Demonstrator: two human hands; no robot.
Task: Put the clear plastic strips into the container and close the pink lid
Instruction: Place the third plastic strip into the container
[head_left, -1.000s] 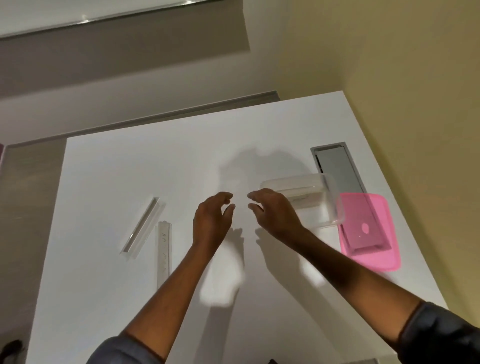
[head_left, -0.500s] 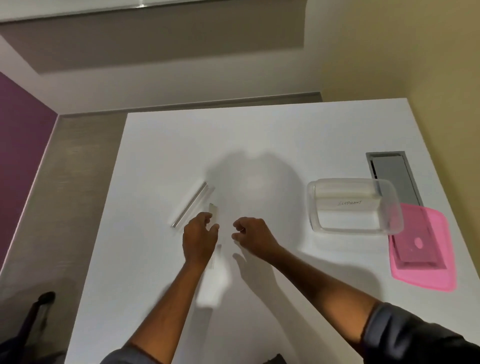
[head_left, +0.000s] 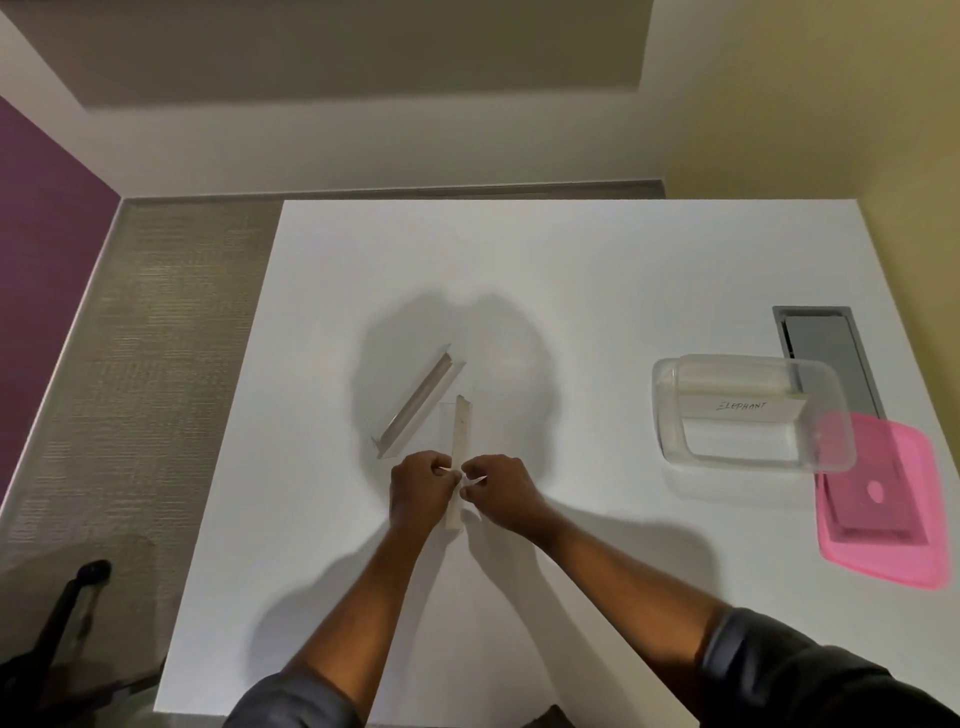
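Picking up: left hand (head_left: 418, 486) and right hand (head_left: 501, 488), fingers pinching near strip (head_left: 459, 457). Next, across to container (head_left: 748, 410).

On the table (head_left: 571, 270), two plastic strips lie near the middle. The slanted strip (head_left: 418, 402) is to the left and farther back. The straight strip (head_left: 459, 452) lies just to its right, with its near part between the left hand (head_left: 418, 491) and the right hand (head_left: 498, 491). Both hands touch this strip. Well to the right sits the container (head_left: 748, 410) with a paper label (head_left: 743, 408) inside it. The lid (head_left: 883, 506) lies flat just right of the container and closer to the person. Behind them a metal hatch (head_left: 826, 348) is set into the table.
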